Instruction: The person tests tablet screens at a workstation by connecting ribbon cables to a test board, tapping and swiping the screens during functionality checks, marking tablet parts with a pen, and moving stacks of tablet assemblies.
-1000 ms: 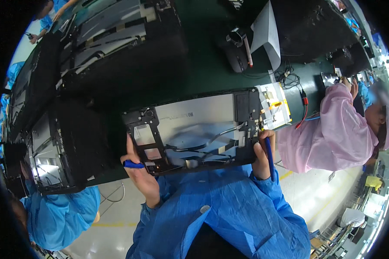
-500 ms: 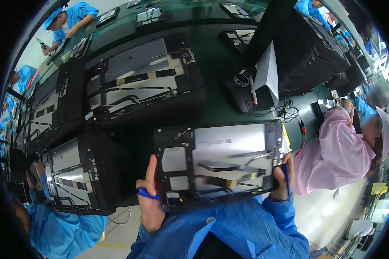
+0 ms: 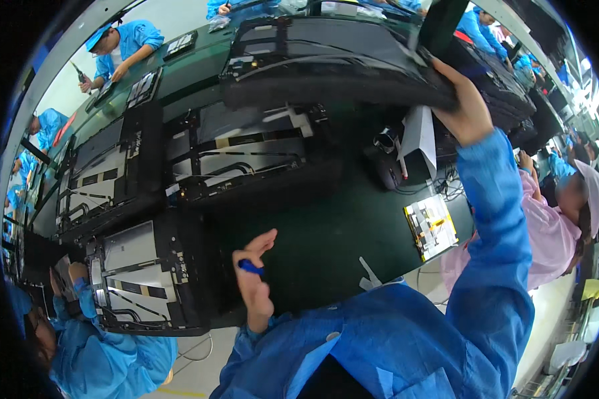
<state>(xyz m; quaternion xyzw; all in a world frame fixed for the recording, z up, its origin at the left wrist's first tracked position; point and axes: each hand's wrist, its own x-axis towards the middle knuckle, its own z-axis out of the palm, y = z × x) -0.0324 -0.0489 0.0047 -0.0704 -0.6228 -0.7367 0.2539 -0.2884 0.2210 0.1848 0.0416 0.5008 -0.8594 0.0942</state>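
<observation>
My right hand [image 3: 464,110] is stretched out far ahead and closed on the right end of a tablet-like device in a black frame [image 3: 339,50], with dark cables along it. It is raised above the far table, tilted and partly blurred; what my fingers do behind its edge is hidden. Close to my body, my left hand [image 3: 251,279] holds nothing, its fingers apart, with a blue cover on one finger. On the table by my right arm lies a flat white pack with yellow edges [image 3: 432,227], like a battery. A pale strip [image 3: 368,274] rests at the table's front edge.
Opened devices in black trays stand at left [image 3: 140,279], far left [image 3: 96,176] and centre left [image 3: 243,146]. A black mouse [image 3: 381,167], a folded white sheet [image 3: 419,136] and cables are at right. Co-workers sit left, behind and at right, one in pink [image 3: 542,219].
My left hand has let go of the device. My right arm has swung forward and up, and the device is now over the far table. The white pack and the strip have come into sight.
</observation>
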